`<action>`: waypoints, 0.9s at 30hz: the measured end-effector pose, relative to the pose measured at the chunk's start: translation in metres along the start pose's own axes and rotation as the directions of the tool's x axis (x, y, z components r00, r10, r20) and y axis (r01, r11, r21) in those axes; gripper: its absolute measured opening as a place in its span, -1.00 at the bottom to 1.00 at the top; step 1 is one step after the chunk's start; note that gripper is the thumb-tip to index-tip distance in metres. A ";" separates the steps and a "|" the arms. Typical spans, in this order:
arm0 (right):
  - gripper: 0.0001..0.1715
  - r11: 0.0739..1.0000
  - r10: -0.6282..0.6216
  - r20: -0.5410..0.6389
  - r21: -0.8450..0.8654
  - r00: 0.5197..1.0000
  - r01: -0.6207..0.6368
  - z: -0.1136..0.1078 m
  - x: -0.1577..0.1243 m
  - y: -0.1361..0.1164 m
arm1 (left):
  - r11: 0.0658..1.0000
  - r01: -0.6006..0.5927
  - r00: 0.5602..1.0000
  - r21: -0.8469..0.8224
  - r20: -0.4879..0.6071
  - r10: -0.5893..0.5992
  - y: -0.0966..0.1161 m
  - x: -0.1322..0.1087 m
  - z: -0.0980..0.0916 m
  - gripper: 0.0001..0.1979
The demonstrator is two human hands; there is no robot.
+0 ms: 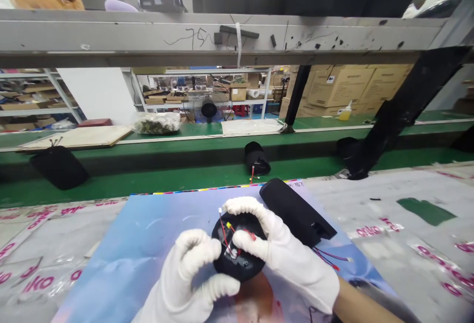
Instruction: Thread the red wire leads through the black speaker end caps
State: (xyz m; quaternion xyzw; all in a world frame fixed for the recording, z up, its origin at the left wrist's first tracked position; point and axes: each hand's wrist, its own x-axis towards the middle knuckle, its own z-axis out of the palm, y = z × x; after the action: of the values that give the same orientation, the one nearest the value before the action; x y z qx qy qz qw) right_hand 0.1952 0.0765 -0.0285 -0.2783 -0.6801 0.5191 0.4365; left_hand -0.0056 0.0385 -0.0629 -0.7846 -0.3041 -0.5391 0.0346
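Speaker [240, 266] sits clasped between both hands, left hand [188, 273] curled round its near side, right hand [285, 254] closed over it, pinching red wires [224, 231]; seemingly wire-dressing, needing fine fingertip work.

handwritten "75" on grey shelf beam [148, 31], pink "oko" repeated across table covering [407, 204]

Left hand [192, 273]: white glove, entering from below; fingers and thumb curled into a C, fingertips pressed to the near side of a black round part [237, 266].
Right hand [285, 254]: white glove, entering from lower right, bare forearm [355, 303] behind the cuff; fingers arched over the part's far side, thumb tucked in toward the left fingertips.
Both hands close together, palms inward.
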 end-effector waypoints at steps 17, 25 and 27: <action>-0.56 0.807 -0.250 0.019 -0.548 0.968 0.219 -0.023 -0.035 -0.025 | 0.883 -0.376 0.874 0.279 0.424 0.238 0.004 0.047 -0.015 -0.81; -0.89 0.311 -0.572 0.179 -0.855 0.800 0.414 0.011 -0.025 -0.009 | 0.943 -0.276 0.853 0.185 0.500 0.152 0.004 0.054 -0.016 -0.83; -0.86 0.312 -0.561 0.181 -0.858 0.808 0.409 0.009 -0.019 -0.009 | 0.985 -0.159 0.859 0.063 0.500 0.107 0.001 0.056 -0.017 -0.92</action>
State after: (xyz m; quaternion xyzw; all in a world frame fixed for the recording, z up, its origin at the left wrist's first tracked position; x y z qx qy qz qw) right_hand 0.1965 0.0539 -0.0267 -0.2790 -0.8606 -0.0759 0.4193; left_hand -0.0061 0.0558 -0.0070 -0.9127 -0.2750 -0.3004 0.0329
